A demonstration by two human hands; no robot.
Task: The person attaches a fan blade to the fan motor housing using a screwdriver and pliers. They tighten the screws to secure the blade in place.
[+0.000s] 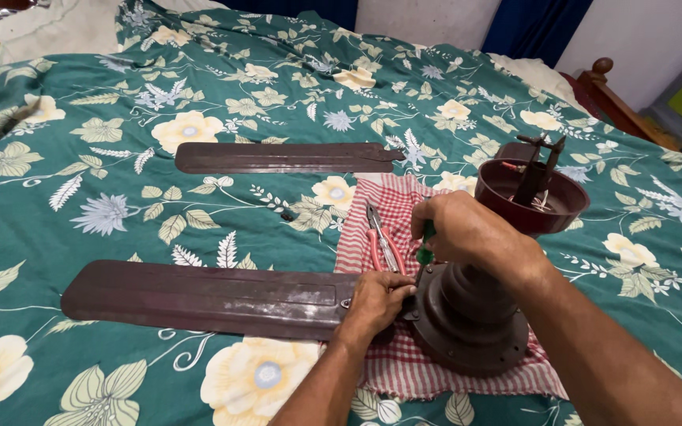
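Two bare forearms and hands

Left hand [378, 300] and right hand [471, 234] wear no sleeves, gloves, rings or watch; forearms enter from 5 o'clock.

packages: none | labels: none | signs: none | screens: none

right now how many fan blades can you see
2. One fan blade lies near the person, its end under the left hand at the motor hub. The other blade lies loose farther up the bedsheet. The hub could hide more.
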